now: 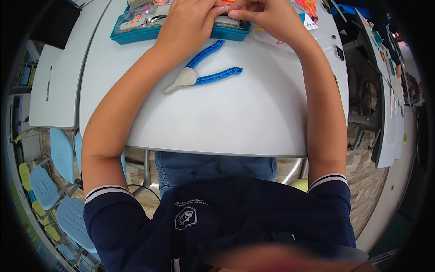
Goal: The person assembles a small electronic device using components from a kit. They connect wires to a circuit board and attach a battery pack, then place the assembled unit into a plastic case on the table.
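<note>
My left hand (190,16) and my right hand (261,12) meet at the top edge of the view, over the front of a teal case (226,34). Thumbs and fingers of both are pinched close together; whatever lies between them is hidden or too small to name. Inside the case, near my left hand, sits a pale grey block (130,25) with orange marks, beside dark cable. Plastic pliers (183,78) with a grey head and two spread blue handles lie on the table below my hands, touched by neither.
The white table (222,118) ends just in front of my lap. Right of my right hand is a clear plastic tray (276,40) with orange and pink pieces (308,8). Light blue chairs (62,154) stand to the left. Another table (387,118) runs along the right.
</note>
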Demonstrator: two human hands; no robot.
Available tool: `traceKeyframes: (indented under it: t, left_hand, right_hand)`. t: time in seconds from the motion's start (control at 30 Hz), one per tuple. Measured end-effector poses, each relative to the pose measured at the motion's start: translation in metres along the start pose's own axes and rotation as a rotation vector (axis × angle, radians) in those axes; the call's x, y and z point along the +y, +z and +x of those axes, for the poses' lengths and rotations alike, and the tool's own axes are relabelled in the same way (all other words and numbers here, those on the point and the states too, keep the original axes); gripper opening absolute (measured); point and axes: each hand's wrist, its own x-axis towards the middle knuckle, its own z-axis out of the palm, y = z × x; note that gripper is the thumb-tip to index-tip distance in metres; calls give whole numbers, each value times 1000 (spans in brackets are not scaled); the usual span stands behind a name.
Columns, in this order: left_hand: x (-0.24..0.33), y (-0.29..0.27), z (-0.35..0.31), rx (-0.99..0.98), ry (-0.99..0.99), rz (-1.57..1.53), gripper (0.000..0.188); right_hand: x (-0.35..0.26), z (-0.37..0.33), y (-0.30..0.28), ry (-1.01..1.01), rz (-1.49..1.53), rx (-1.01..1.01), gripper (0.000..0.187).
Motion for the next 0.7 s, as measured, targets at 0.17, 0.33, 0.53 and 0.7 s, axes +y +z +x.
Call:
traceKeyframes:
  t: [0.17,0.33,0.53,0.7]
  left_hand:
    - [3,-2,3,26,9,-58,8]
    - [4,-3,4,34,-22,-127,13]
    - [2,-6,8,-63,-177,-319,15]
    - [-1,-11,9,-122,-103,-223,9]
  right_hand:
    - [4,1,4,12,-74,20,15]
    - [12,2,9,-147,-106,53,16]
    - [16,7,13,-52,-47,-33,17]
    - [10,4,16,-128,-192,12,16]
